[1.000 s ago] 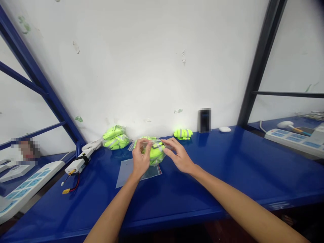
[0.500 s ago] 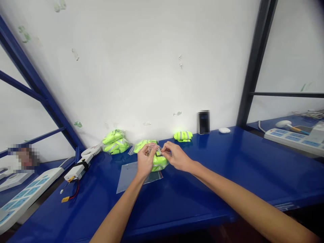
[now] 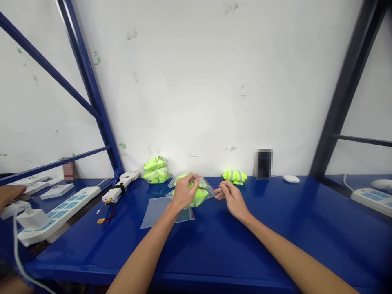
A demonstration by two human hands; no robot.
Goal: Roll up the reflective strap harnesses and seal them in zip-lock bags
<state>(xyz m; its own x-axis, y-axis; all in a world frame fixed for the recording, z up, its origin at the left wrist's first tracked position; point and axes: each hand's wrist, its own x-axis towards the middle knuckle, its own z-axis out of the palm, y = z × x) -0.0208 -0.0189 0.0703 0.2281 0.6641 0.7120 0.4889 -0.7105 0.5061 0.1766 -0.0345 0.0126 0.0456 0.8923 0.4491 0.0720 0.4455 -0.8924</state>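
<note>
My left hand [image 3: 185, 192] is closed, pinching the upper edge of a clear zip-lock bag [image 3: 208, 188]. A folded fluorescent yellow vest [image 3: 199, 197] with grey reflective strips lies inside this bag. At the bag's right corner, my right hand [image 3: 234, 201] has its thumb and fingers together on the stretched plastic. Flat on the table below my left hand lies an empty clear zip-lock bag [image 3: 156, 210] with a red strip at its opening. Another bagged yellow item sits just behind, partly hidden by my left hand.
Bagged yellow vests [image 3: 156, 170] are stacked at the back left. A rolled yellow vest [image 3: 235, 176] lies by the wall, with a dark upright device [image 3: 263, 164] and a white oval object [image 3: 290, 179] to its right. A small fan [image 3: 130, 175], battery pack [image 3: 113, 195], power strip [image 3: 65, 212] and another person's hand [image 3: 12, 195] are left.
My hands have spread apart along the bag's opening, the right moving rightward, so the edge is now stretched between them. The camera view has turned left and levelled.
</note>
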